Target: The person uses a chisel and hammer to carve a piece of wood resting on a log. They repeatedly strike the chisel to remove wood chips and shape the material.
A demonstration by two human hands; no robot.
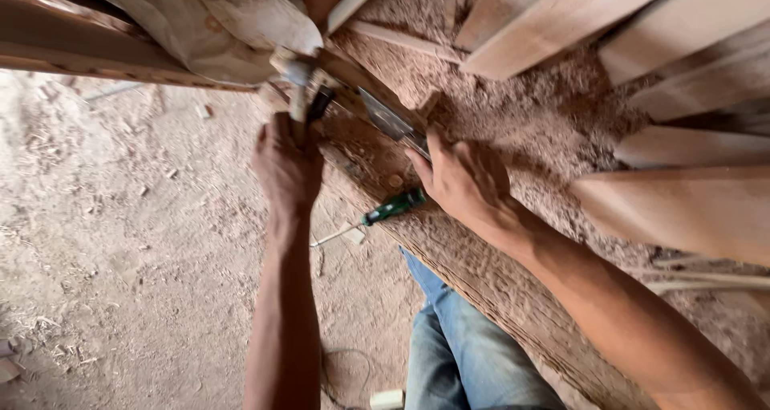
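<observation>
Head view: both my hands are on a metal blade clamped at the edge of a sawdust-covered bench.

My left hand (286, 165) is closed in a fist around the handle of a tool (301, 97), which I take for a clamp or vise lever, though its head is too blurred to name. Just to the right of that grip, my right hand (464, 177) lies flat with fingers spread, pressing down the flat metal blade (391, 119) on the rough wooden beam (481, 274). Below the right hand's grip a green-handled screwdriver (385, 211) lies untouched. Planed boards (682, 205) are stacked beyond. I judge the blade is seated but its fastening is mid-way: the left fist is on the handle, and nothing shows it finished.
</observation>
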